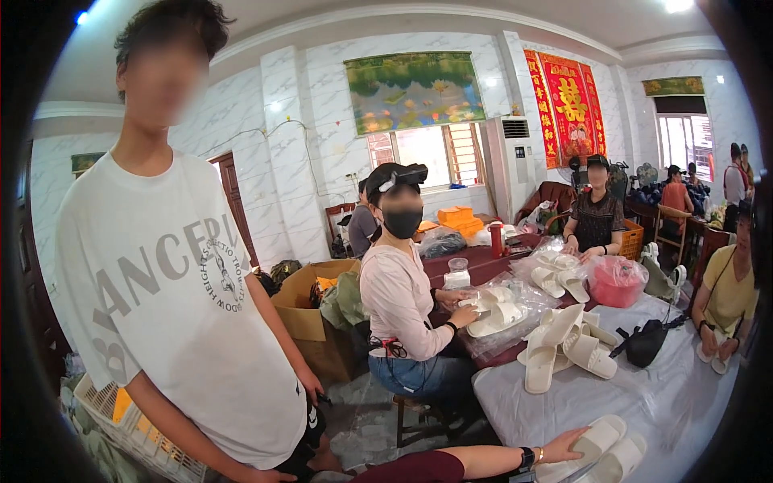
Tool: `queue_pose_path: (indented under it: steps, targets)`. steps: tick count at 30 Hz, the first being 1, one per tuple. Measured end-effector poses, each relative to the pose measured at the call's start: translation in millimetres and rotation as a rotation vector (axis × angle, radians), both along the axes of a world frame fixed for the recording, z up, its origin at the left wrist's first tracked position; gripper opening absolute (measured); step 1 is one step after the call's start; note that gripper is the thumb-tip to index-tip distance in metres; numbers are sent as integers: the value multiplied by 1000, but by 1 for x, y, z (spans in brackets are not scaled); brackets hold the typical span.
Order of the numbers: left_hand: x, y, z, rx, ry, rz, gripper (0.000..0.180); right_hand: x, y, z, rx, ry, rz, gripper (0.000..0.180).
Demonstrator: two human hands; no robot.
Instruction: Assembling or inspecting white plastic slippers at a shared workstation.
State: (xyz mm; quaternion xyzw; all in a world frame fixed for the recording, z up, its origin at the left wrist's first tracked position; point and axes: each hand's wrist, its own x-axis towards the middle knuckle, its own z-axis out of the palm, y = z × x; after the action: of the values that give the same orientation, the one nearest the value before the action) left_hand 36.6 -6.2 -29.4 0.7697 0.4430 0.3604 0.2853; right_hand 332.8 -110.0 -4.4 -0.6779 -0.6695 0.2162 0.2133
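My left hand point(562, 447) comes in from the lower edge in a maroon sleeve, with a dark watch and a bracelet at the wrist. It is closed over the side of a cream slipper point(600, 437), its fingers lying along the upper face. Close against that one is a second cream slipper point(626, 459), partly cut off by the lower edge. Both are at the near side of the cloth-covered table point(668, 402). The thumb's grip is mostly hidden. My right hand does not show.
A pile of cream slippers point(555, 346) and a black pouch point(644, 342) lie farther back. A pink bag point(616, 282) sits beyond them. One person point(411, 298) handles slippers; another point(185, 298) stands close at left. A cardboard box point(322, 334) and white basket point(153, 435) stand leftward.
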Motion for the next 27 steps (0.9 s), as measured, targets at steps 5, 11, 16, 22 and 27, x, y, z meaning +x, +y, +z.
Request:
queue_pose_path:
  steps: [5,11,16,22,27]
  targets:
    - [2,4,-10,7,-7,-12,87,3,8,-1,-124,50,19,47]
    - [3,-2,-7,-9,9,-9,87,12,16,-9,-282,111,40,48]
    - [6,-15,0,-49,-17,-12,86,22,13,-19,-440,172,21,52]
    - [3,-5,-4,-117,-86,-51,80,19,-18,-33,195,353,-137,34]
    - [-23,8,-14,-406,-108,-8,81,38,-50,17,265,322,-346,17]
